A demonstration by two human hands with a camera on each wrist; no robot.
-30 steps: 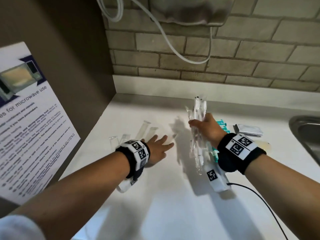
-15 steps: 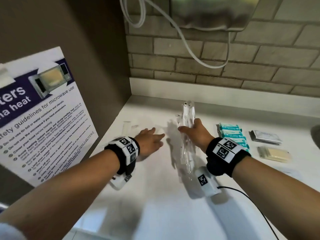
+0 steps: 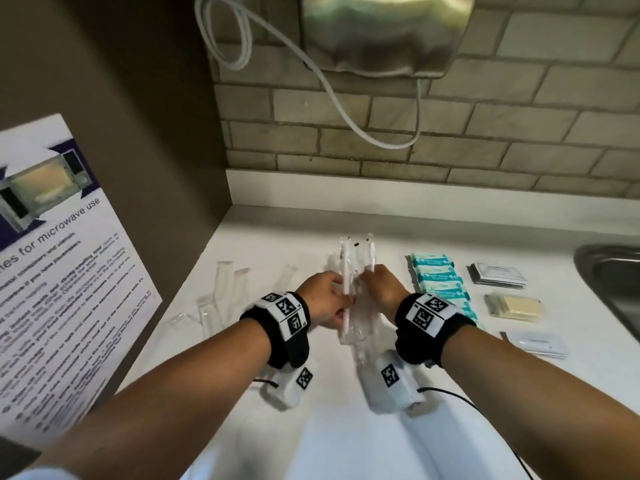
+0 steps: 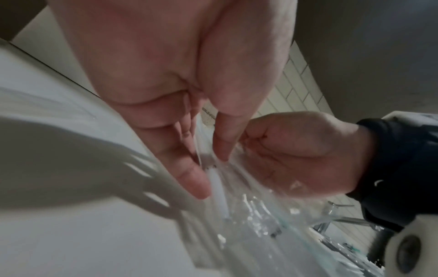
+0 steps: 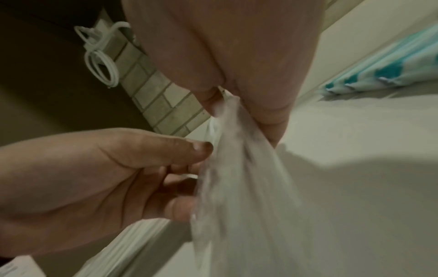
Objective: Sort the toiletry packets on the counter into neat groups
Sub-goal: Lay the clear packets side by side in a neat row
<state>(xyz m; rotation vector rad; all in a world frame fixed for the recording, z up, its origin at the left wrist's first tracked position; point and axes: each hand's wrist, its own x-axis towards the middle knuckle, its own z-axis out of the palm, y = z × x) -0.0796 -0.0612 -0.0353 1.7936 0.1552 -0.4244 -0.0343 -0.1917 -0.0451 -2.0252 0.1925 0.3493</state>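
A bundle of clear plastic toothbrush packets [image 3: 354,271] is held upright over the white counter [image 3: 346,445], between both hands. My left hand [image 3: 330,299] pinches its left side, thumb and fingers on the plastic [image 4: 237,202]. My right hand [image 3: 379,289] grips the right side of the same bundle [image 5: 237,178]. More clear packets [image 3: 225,292] lie loose on the counter to the left. Teal packets [image 3: 438,278] sit in a row to the right, with grey sachets [image 3: 497,276], a yellow packet [image 3: 516,306] and a white packet [image 3: 538,344] beyond them.
A steel sink [image 3: 613,289] edges the counter at far right. A brown side wall with a microwave-use poster [image 3: 62,271] closes the left. A metal hand dryer [image 3: 377,32] and a white cable [image 3: 339,95] hang on the tiled wall behind.
My left hand left the counter and came right to take hold of the bundle that my right hand held alone. The head view tilted up and shifted.
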